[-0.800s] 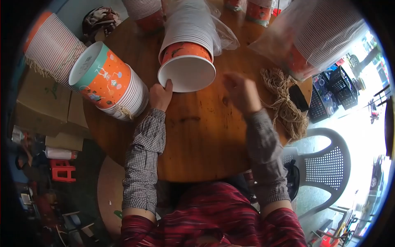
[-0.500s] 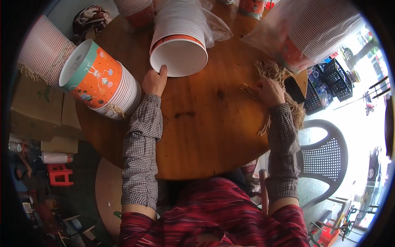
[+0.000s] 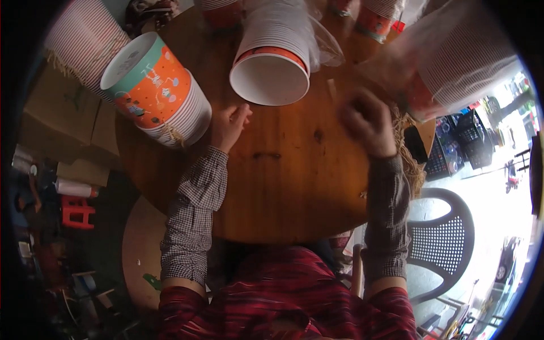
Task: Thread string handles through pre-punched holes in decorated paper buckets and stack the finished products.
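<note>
My left hand (image 3: 228, 127) is just below the open rim of a stack of white paper buckets (image 3: 270, 79) lying on its side, its mouth toward me. Its fingers are curled in with the thumb against them, and nothing shows between them. Smeared by motion, my right hand (image 3: 368, 122) hovers over the right part of the table; what it holds, if anything, is unclear. A pale blurred strip (image 3: 332, 89) shows to its upper left. Beside that wrist, a bundle of beige twine (image 3: 412, 164) hangs at the table's right edge, partly behind my sleeve.
A tied stack of orange-and-green printed buckets (image 3: 161, 90) leans at the left, another striped stack (image 3: 85, 42) behind it. Plastic-wrapped buckets (image 3: 459, 62) stand far right, near a dark flat object (image 3: 415, 144). A grey chair (image 3: 442, 243) stands right of the round wooden table (image 3: 283, 187).
My left hand has let go of the bucket rim and drawn a little away. My right hand has lifted off the twine, moving up and forward. The whole view has shifted slightly.
</note>
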